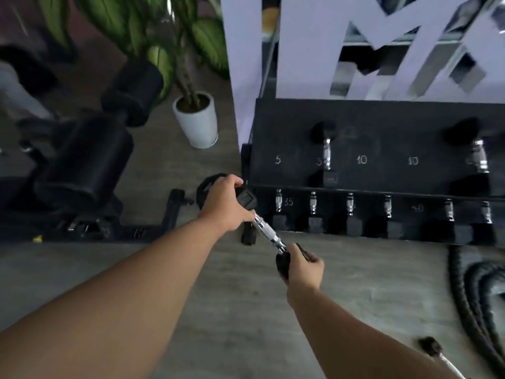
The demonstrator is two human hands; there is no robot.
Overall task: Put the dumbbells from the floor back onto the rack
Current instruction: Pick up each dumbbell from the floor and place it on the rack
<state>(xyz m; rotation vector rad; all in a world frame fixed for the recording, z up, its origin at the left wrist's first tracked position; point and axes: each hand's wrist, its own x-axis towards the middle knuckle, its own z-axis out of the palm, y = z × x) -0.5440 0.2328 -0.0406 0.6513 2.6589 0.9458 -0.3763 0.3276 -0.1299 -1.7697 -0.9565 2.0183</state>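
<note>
I hold a small black dumbbell [266,231] with a chrome handle in the air, just left of the front of the black rack [382,170]. My left hand [225,205] grips its far head. My right hand [303,268] grips its near head. The handle slants between them. The rack's top shelf carries white numbers 5, 10, 10 and two dumbbells [326,157], one near the left and one at the right. The lower shelf holds a row of several dumbbells [351,212]. Another dumbbell [433,348] lies on the floor at the lower right, partly hidden by my right arm.
A potted plant in a white pot [198,121] stands left of the rack. A black weight bench [82,165] fills the left side. A black weight plate [207,187] lies behind my left hand. Thick black battle ropes [475,291] coil on the floor at the right.
</note>
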